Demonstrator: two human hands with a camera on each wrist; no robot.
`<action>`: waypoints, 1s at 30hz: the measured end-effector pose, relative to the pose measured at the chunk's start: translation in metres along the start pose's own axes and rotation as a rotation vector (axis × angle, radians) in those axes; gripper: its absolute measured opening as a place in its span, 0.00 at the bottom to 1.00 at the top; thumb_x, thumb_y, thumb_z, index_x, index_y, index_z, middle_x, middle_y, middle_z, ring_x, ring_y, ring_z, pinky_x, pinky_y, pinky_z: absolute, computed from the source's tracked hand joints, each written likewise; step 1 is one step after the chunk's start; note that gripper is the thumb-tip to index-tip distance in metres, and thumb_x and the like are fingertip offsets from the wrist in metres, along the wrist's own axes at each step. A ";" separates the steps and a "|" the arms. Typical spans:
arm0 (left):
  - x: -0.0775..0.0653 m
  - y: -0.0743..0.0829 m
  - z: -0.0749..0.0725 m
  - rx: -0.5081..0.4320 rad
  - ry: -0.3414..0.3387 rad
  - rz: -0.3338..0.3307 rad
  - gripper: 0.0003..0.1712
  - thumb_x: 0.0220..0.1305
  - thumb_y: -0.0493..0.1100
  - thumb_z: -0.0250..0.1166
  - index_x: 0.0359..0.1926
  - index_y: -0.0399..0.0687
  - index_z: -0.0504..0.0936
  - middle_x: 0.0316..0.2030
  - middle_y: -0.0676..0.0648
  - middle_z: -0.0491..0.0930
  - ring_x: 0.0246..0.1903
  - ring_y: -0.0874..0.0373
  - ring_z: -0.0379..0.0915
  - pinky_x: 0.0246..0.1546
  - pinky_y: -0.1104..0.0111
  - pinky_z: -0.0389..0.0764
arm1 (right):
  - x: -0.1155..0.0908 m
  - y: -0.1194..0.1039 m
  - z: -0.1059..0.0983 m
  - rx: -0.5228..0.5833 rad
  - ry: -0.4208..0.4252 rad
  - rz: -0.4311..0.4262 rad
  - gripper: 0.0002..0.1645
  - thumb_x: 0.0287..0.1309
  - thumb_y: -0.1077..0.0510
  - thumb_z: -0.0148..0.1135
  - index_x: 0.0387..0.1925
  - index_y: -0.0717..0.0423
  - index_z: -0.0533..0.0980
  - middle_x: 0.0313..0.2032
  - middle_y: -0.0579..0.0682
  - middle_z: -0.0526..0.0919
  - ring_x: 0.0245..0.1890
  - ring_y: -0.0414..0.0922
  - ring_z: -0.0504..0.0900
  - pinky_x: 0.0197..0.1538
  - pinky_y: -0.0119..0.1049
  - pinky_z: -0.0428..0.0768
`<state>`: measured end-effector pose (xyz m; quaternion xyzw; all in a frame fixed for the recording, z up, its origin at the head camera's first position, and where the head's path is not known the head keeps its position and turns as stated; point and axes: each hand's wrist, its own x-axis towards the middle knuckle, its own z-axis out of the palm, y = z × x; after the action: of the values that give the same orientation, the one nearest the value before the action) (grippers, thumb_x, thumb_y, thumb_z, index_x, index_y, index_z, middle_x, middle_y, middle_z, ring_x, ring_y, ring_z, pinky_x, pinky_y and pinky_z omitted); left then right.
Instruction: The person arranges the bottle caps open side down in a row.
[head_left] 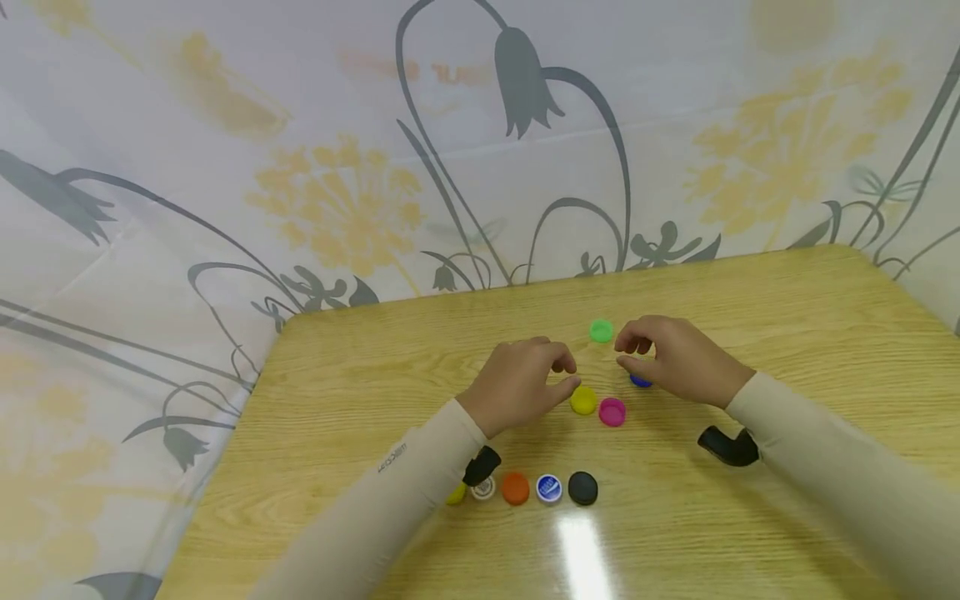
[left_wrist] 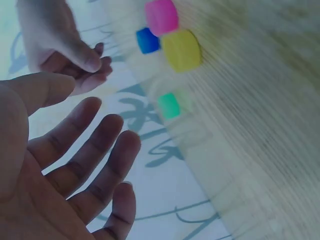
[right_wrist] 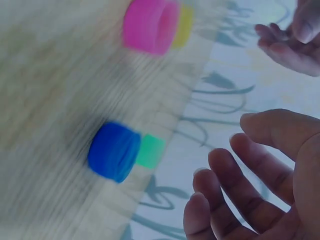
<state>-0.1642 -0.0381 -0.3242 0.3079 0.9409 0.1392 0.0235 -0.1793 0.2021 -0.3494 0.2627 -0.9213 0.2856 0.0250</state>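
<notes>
- Where I see the yellow cap point(head_left: 583, 401) by the pink cap point(head_left: 612, 412), the left hand point(head_left: 517, 385) hovers near, empty, fingers loose.
- I see the right hand point(head_left: 678, 360), likewise empty, near the blue cap point(right_wrist: 114, 151).

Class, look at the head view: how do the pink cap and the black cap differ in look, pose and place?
Colour: one is bright pink, the other black.
Pose: the pink cap shows its hollow side up; the black cap shows a closed top.
Place: the pink cap lies beside a yellow cap; the black cap ends a row, nearer the wearer.
Shared: both are round and lie on the table.
</notes>
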 end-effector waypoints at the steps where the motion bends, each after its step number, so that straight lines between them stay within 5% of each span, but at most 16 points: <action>1: 0.005 -0.001 0.001 0.009 0.000 -0.007 0.13 0.71 0.53 0.61 0.46 0.52 0.85 0.41 0.53 0.85 0.40 0.63 0.79 0.43 0.70 0.79 | 0.004 0.003 0.000 -0.006 -0.005 0.007 0.04 0.61 0.61 0.67 0.38 0.57 0.82 0.35 0.46 0.84 0.37 0.43 0.79 0.44 0.42 0.80; 11: 0.045 -0.008 0.007 0.066 -0.049 -0.114 0.15 0.71 0.54 0.61 0.50 0.54 0.83 0.43 0.54 0.85 0.41 0.63 0.79 0.45 0.62 0.77 | 0.031 0.021 0.002 -0.028 -0.073 0.085 0.12 0.61 0.60 0.67 0.44 0.63 0.81 0.39 0.54 0.85 0.39 0.49 0.81 0.47 0.49 0.81; 30: 0.097 -0.007 0.025 0.107 -0.121 -0.203 0.19 0.72 0.53 0.61 0.59 0.54 0.80 0.56 0.54 0.83 0.54 0.58 0.80 0.64 0.46 0.70 | 0.053 0.042 0.004 -0.112 -0.153 0.104 0.17 0.63 0.58 0.65 0.48 0.67 0.80 0.43 0.61 0.86 0.44 0.56 0.83 0.51 0.54 0.81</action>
<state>-0.2434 0.0194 -0.3457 0.2198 0.9701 0.0667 0.0778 -0.2455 0.2045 -0.3637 0.2337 -0.9474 0.2137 -0.0454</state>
